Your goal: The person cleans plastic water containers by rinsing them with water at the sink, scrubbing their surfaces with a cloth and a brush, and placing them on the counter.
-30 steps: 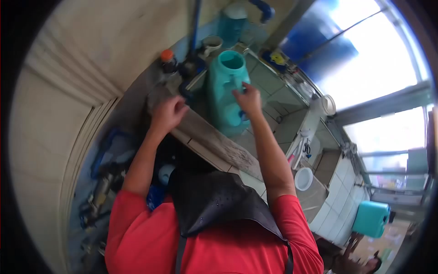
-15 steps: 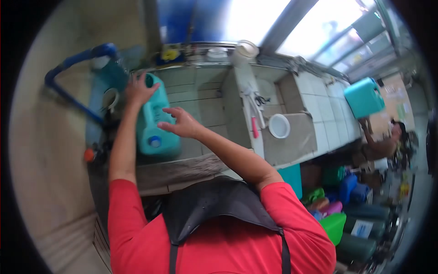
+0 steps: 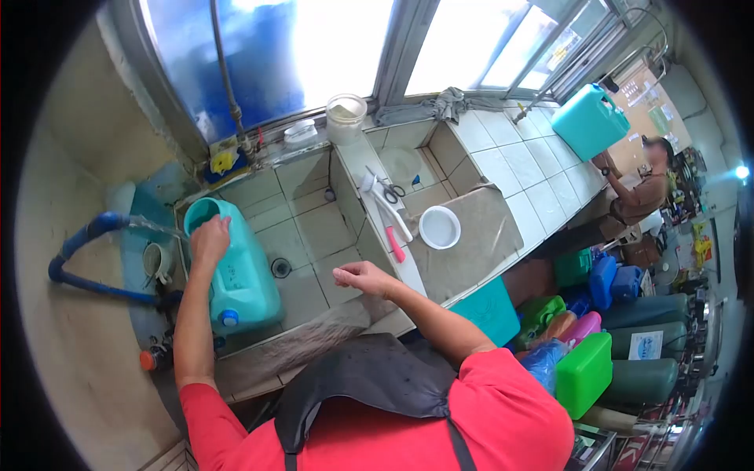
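Note:
A teal plastic water jug (image 3: pixel 245 271) stands in the tiled sink, with a dark round opening at its far end and a small blue cap (image 3: pixel 228 318) at its near end. My left hand (image 3: pixel 209 239) is closed on the jug's top, just beside the opening; my fingers partly hide what they grip. My right hand (image 3: pixel 365 279) hovers over the sink to the right of the jug, apart from it, its fingers curled together with nothing visible in them. Water runs from a bent blue pipe (image 3: pixel 90 228) towards the jug's left side.
A divider (image 3: pixel 369 224) carries scissors (image 3: pixel 390 188) and a pink-handled brush (image 3: pixel 395 245). Beside it are a white bowl (image 3: pixel 440 228) and a second basin (image 3: pixel 404 161). Further right, a person (image 3: pixel 648 188) stands by another teal jug (image 3: pixel 589 122). Coloured containers (image 3: pixel 585 377) crowd the lower right.
My right hand has moved away from the jug to the right, and its spread fingers have curled in. My left hand has closed on the jug's top. The view has shifted.

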`<state>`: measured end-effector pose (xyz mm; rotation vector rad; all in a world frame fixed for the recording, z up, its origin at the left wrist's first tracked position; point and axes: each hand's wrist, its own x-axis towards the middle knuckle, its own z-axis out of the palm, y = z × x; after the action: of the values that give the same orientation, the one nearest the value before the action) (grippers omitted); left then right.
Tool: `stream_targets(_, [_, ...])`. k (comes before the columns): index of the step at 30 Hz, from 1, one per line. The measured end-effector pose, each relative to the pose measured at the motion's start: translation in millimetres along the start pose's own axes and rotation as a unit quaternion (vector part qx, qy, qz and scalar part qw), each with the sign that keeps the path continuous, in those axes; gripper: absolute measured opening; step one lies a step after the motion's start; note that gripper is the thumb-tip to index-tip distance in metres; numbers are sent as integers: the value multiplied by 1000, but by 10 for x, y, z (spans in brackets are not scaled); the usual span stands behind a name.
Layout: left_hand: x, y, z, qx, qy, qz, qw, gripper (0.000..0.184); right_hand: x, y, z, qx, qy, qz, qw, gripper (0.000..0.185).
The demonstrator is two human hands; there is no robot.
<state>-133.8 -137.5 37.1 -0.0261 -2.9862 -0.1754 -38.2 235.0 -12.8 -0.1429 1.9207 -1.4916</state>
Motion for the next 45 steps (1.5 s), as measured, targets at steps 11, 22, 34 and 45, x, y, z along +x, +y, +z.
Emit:
stream_targets(11, [-817, 618, -1715, -208, 255, 157, 931, 29, 1370, -633, -872, 234, 191, -230, 925, 74])
stream_targets(22, [-1089, 351, -1134, -288, 128, 74, 946, 25, 1419, -135, -603, 278, 228, -126, 924, 79])
stream_targets(34, [-1067, -848, 497, -629, 109, -286, 715, 48, 850, -1591, -851, -184, 155, 14, 971, 99])
stream_targets(45, [-1125, 50, 957, -873, 19, -244, 423, 49, 261, -3110, -577, -196, 21, -285, 938, 106])
